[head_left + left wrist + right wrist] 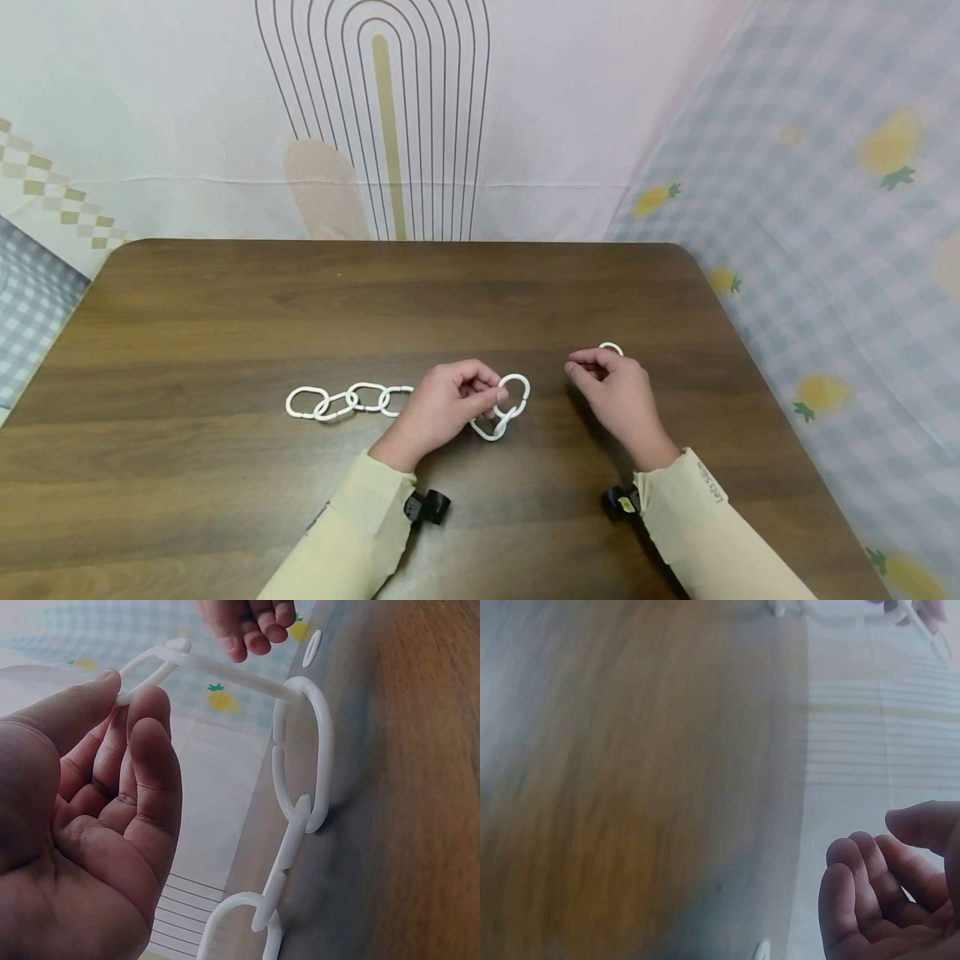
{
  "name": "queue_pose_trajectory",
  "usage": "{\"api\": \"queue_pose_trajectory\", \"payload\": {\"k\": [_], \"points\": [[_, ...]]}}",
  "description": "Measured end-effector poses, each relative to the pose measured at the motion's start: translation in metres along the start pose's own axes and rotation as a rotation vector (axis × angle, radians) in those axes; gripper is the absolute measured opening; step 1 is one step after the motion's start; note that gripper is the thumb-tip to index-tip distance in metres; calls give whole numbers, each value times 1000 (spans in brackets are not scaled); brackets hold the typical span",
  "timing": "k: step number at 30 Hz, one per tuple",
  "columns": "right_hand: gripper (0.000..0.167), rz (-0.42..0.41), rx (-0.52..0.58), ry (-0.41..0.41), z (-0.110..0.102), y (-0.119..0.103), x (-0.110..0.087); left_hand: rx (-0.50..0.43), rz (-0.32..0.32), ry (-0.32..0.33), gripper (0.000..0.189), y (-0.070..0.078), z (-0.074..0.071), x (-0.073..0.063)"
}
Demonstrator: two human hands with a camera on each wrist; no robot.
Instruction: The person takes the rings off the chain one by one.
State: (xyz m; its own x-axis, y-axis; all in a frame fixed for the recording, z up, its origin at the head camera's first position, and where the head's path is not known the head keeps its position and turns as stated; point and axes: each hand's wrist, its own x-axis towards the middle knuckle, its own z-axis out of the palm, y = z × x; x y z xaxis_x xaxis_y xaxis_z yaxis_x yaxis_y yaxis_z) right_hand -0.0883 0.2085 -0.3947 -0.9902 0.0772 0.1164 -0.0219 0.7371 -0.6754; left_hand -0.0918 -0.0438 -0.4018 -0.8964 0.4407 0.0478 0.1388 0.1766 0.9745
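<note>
A chain of white oval plastic links (pixel 306 388) lies on the table, stretching left from under my left hand (pixel 438 408). That hand pinches the end link (pixel 527 388) between thumb and fingertips. In the left wrist view the pinched link is raised, and the chain link (pixel 324 742) farther down hangs toward the tabletop. My right hand (pixel 618 400) hovers to the right with fingers loosely bent. Nothing shows between its thumb and fingers in the right wrist view. A separate white link (pixel 611 345) lies just beyond it, partly hidden by the hand.
The brown wooden table (pixel 225 500) has rounded far corners. Behind it hangs a pale patterned cloth (pixel 555 108), with a checked pineapple-print cloth (pixel 832 275) along the right side. A small black camera (pixel 429 507) sits at the left wrist.
</note>
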Motion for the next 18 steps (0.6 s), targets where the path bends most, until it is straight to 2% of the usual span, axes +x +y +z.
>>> {"api": "queue_pose_trajectory", "payload": {"k": [7, 13, 18], "points": [[12, 0, 33, -15, 4, -15, -5, -26, -15, 21, 9, 2, -1, 1], [8, -6, 57, -25, 9, -23, -13, -16, -37, 73, 9, 4, -3, 1], [8, -24, 108, -23, 16, -30, -19, -24, -30, 109, 9, 4, -4, 2]]}}
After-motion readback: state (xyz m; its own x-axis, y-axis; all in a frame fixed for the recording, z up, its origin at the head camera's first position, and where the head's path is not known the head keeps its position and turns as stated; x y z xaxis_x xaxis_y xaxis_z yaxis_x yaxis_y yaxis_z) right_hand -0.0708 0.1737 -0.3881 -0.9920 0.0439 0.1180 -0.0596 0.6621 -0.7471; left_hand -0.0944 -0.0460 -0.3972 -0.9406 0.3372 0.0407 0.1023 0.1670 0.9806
